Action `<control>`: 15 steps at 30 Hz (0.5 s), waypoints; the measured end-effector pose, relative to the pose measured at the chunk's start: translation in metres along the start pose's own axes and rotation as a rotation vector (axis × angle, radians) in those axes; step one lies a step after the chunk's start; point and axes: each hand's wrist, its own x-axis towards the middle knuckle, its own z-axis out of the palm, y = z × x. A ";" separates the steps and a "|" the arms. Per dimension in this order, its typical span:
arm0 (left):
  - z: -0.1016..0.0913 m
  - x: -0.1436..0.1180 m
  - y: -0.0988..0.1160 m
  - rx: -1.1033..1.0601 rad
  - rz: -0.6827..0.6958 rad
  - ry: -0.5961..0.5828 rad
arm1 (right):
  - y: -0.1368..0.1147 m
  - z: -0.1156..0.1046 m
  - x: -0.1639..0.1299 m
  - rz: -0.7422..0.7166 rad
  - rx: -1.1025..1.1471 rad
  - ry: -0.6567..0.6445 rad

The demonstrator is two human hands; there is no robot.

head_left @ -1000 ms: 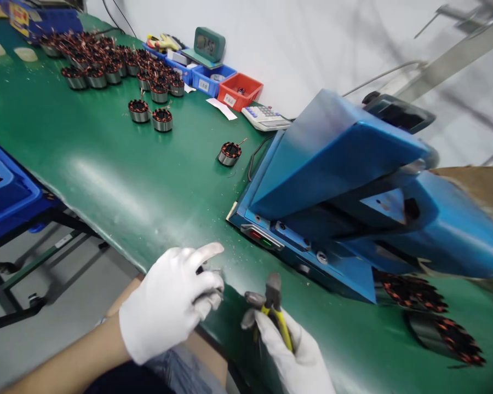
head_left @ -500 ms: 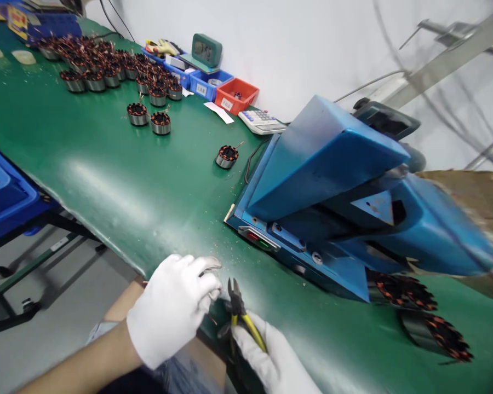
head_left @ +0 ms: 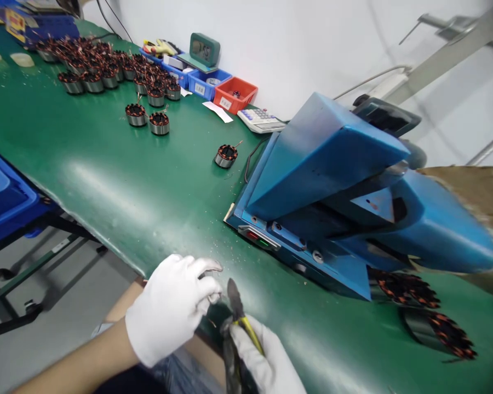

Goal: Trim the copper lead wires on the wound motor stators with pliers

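From where I stand, the person's gloved right hand is wrapped round a pair of yellow-handled cutters, tips pointing up and away from the palm, a grip that I'd say leaves the fingers free to squeeze the handles. The left hand is held just beside the cutter tips, back upward and fingers curled; its underside is hidden, so I can't tell whether it grasps anything. Keeping the two so close over the near edge of the worktop probably lets one steady what the other nips. A single copper-wound ring sits upright near the blue machine, within easy reach, it seems, and apart from the pair of rings farther left. Beyond those, a crowd of rings is packed together, wire ends up, perhaps so the wires don't get crushed. More rings lie on the machine's right side, maybe to keep them separate from the crowd. The red bin and the calculator are by the wall, which seems meant to leave the middle free for handling.
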 end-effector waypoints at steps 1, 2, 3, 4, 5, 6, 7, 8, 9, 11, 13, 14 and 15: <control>-0.004 -0.001 0.000 -0.006 0.062 -0.029 | -0.004 0.000 0.002 0.010 0.063 0.003; -0.009 -0.001 0.000 -0.019 0.115 -0.058 | -0.008 -0.002 0.005 -0.014 0.108 -0.007; -0.013 -0.002 0.001 -0.034 0.148 -0.070 | -0.011 -0.003 0.008 -0.058 0.129 -0.013; -0.016 -0.003 0.002 -0.036 0.147 -0.059 | -0.013 -0.005 0.011 -0.110 0.119 -0.019; -0.018 -0.004 0.004 -0.016 0.111 -0.024 | -0.014 -0.007 0.014 -0.163 0.091 -0.010; -0.019 -0.005 0.007 0.025 0.050 0.016 | -0.014 -0.008 0.016 -0.207 0.059 0.013; -0.017 -0.005 0.009 0.072 -0.005 0.036 | -0.013 -0.008 0.017 -0.219 0.040 0.030; -0.015 -0.004 0.011 0.114 -0.052 0.031 | -0.013 -0.007 0.018 -0.203 0.048 0.034; -0.011 -0.004 0.013 0.141 -0.091 0.005 | -0.012 -0.006 0.018 -0.176 0.086 0.039; -0.004 -0.001 0.015 0.145 -0.142 -0.085 | -0.015 -0.002 0.017 -0.148 0.200 0.062; 0.001 0.001 0.015 0.118 -0.169 -0.125 | -0.023 0.000 0.015 -0.168 0.253 0.069; 0.003 0.002 0.014 0.101 -0.176 -0.114 | -0.028 -0.001 0.014 -0.180 0.240 0.062; 0.005 0.002 0.013 0.078 -0.172 -0.094 | -0.034 -0.002 0.013 -0.179 0.198 0.032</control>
